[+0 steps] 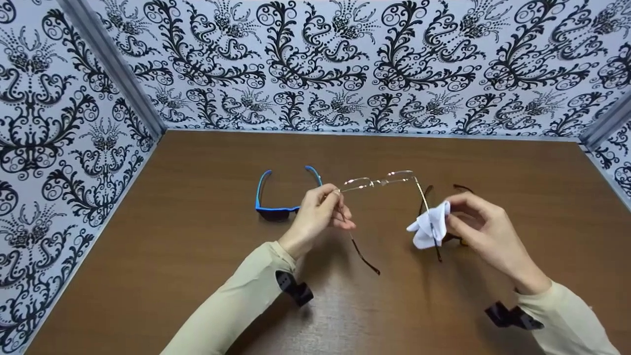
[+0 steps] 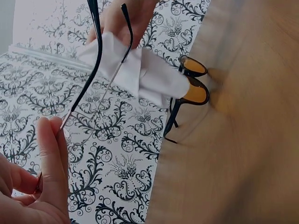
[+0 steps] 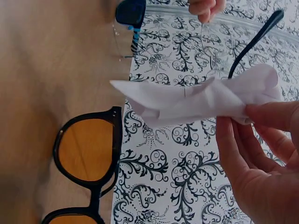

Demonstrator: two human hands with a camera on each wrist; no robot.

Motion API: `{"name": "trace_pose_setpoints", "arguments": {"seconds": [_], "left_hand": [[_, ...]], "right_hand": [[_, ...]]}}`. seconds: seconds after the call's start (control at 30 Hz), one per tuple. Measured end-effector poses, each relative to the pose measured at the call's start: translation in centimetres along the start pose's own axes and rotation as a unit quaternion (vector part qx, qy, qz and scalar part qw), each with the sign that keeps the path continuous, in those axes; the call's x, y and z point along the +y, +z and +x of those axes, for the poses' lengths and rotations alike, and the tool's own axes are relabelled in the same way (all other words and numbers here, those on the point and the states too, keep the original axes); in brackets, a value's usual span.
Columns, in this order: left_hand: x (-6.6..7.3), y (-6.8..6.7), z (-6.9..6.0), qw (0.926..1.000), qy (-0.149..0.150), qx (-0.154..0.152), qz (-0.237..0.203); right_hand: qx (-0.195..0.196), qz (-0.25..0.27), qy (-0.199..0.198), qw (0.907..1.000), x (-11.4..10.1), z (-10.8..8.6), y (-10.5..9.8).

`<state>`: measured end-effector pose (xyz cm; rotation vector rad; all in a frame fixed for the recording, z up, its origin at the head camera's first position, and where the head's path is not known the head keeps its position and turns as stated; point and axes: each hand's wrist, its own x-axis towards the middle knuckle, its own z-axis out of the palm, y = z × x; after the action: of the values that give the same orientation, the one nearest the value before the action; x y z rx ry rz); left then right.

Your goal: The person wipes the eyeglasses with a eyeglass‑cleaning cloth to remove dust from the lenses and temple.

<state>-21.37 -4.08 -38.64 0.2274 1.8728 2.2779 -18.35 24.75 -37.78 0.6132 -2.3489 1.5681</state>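
Thin rimless glasses (image 1: 378, 183) with gold temples and dark tips are held above the table. The left hand (image 1: 318, 214) pinches them at the hinge on the left side; in the left wrist view that hand (image 2: 46, 172) has its fingers around one temple. A white cloth (image 1: 430, 228) is pinched by the right hand (image 1: 485, 234) and lies against the other temple, whose dark tip sticks out below it. In the right wrist view the cloth (image 3: 201, 102) stretches out from the thumb and fingers of the right hand (image 3: 261, 144).
Blue-and-black sunglasses (image 1: 276, 213) lie on the brown table (image 1: 197, 276) behind the left hand. Black-framed glasses with orange lenses (image 3: 86, 149) lie beneath the right hand, partly hidden in the head view. Patterned walls (image 1: 320, 69) stand at the back and sides.
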Motion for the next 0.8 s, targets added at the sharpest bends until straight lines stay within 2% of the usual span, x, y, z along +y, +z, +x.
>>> {"name": "trace_pose_setpoints", "arguments": {"seconds": [0.17, 0.3, 0.37, 0.47, 0.67, 0.8], "left_hand": [[0.1, -0.4, 0.3, 0.9997, 0.011, 0.019, -0.007], [0.1, -0.6, 0.5, 0.9994, 0.018, 0.029, -0.01], [0.1, -0.7, 0.6, 0.9993, 0.017, 0.03, -0.011], [0.1, -0.6, 0.5, 0.9995, 0.011, 0.028, -0.006], [0.2, -0.1, 0.0, 0.9999, -0.002, 0.004, 0.012], [0.2, 0.2, -0.4, 0.9995, 0.005, -0.02, 0.023]], "right_hand": [[-0.034, 0.022, -0.041, 0.9983, 0.1, -1.2, 0.1], [-0.051, 0.077, -0.071, 0.9932, 0.2, -1.8, 0.3], [-0.051, 0.085, -0.075, 0.9923, 0.2, -1.8, 0.5], [-0.043, 0.073, -0.064, 0.9944, 0.2, -1.5, 0.7], [-0.021, 0.014, -0.002, 0.9997, 0.0, -0.2, 0.7], [-0.024, -0.005, 0.003, 0.9997, 0.2, 1.0, 0.6]]}}
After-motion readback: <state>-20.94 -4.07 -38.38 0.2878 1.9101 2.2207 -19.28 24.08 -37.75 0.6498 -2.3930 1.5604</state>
